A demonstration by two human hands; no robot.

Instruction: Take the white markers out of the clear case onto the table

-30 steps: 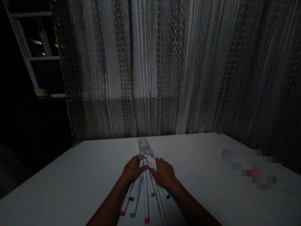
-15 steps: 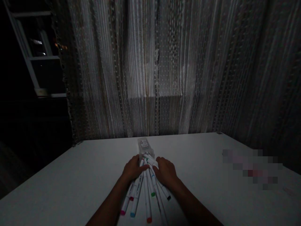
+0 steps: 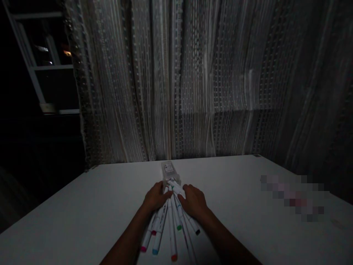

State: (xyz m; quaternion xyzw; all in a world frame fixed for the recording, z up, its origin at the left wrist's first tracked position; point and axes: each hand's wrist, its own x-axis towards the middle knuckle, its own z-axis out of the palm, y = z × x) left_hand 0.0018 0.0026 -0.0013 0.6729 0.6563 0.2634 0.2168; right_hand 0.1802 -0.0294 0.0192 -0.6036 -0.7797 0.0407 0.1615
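Note:
Several white markers [image 3: 171, 232] with coloured ends lie fanned out on the table, their far ends bunched at the mouth of a clear plastic case [image 3: 168, 170]. The case lies on its side and bears a printed label. My left hand [image 3: 156, 197] is closed around the left side of the bunch, its thumb across the top of the markers. From the right, my right hand [image 3: 193, 200] grips the same bunch, thumb and fingers curled along the outer markers. Pink, blue, orange, green and black ends point towards me. The fingertips under the markers are hidden.
The white table [image 3: 234, 184] stretches wide on both sides. A blurred-out patch [image 3: 295, 200] covers something at the right. A striped curtain [image 3: 193, 81] hangs behind the table's far edge, and a dark window [image 3: 55, 66] shows at the upper left.
The hands and markers stay nearly in place; the left thumb has shifted slightly to the left. The light pattern on the curtain differs.

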